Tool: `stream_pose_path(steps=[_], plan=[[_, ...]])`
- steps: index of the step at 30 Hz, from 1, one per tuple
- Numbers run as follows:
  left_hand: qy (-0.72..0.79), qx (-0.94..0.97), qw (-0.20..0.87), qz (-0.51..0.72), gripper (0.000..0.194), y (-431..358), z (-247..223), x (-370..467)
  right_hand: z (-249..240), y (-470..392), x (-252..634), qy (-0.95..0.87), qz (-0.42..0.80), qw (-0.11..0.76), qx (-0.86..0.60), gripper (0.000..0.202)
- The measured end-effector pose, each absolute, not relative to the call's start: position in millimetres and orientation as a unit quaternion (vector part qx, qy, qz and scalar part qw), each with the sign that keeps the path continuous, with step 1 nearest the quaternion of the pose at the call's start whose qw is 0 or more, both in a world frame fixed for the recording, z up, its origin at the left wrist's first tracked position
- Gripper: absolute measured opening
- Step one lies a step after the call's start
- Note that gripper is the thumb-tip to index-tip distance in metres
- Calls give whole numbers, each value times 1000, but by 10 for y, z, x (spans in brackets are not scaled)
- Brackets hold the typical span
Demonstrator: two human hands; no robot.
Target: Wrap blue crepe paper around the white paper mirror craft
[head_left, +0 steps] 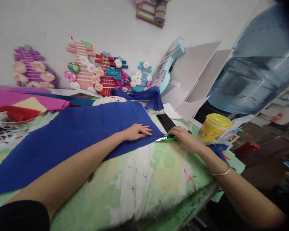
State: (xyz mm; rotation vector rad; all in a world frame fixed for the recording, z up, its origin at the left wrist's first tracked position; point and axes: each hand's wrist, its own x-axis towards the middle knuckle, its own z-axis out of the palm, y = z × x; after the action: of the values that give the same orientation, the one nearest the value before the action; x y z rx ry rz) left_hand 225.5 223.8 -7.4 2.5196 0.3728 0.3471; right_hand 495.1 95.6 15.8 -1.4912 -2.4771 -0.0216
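Observation:
A large blue sheet (pixel 86 128), paper or cloth, lies spread over the table with soft creases. My left hand (pixel 136 132) rests flat near its right end, fingers stretched out and pressing on it. Just to the right, my right hand (pixel 181 136) grips green-handled scissors (pixel 168 138). Their silver tips point left and touch or nearly touch the sheet's front right edge. The fingers partly hide the handles. A black phone (pixel 166 122) lies right behind the scissors.
Flower-decorated craft instruments (pixel 108 73) lean along the wall. A yellow lidded cup (pixel 214 126) stands to the right, before a big water bottle (pixel 255 67). White boards (pixel 192 73) lean behind. Coloured sheets (pixel 31 98) and white cords (pixel 2 128) lie at the left.

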Motion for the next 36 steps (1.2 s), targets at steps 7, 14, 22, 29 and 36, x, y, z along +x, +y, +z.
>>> stream_pose_path(steps=[7, 14, 22, 29, 36], plan=[[144, 934, 293, 147, 31, 2256, -92, 2252, 158, 888, 5019, -842, -2, 126, -524, 52], [140, 906, 351, 191, 29, 2305, -125, 2240, 144, 984, 4882, -851, -1, 114, -512, 46], [148, 888, 369, 232, 28, 2296, -123, 2235, 191, 980, 4933, -837, 3, 135, -530, 52], [169, 858, 397, 278, 29, 2304, -105, 2215, 175, 1004, 4883, -843, 17, 145, -517, 51], [166, 866, 391, 265, 30, 2267, -90, 2216, 211, 1022, 4679, -851, 26, 121, -511, 47]])
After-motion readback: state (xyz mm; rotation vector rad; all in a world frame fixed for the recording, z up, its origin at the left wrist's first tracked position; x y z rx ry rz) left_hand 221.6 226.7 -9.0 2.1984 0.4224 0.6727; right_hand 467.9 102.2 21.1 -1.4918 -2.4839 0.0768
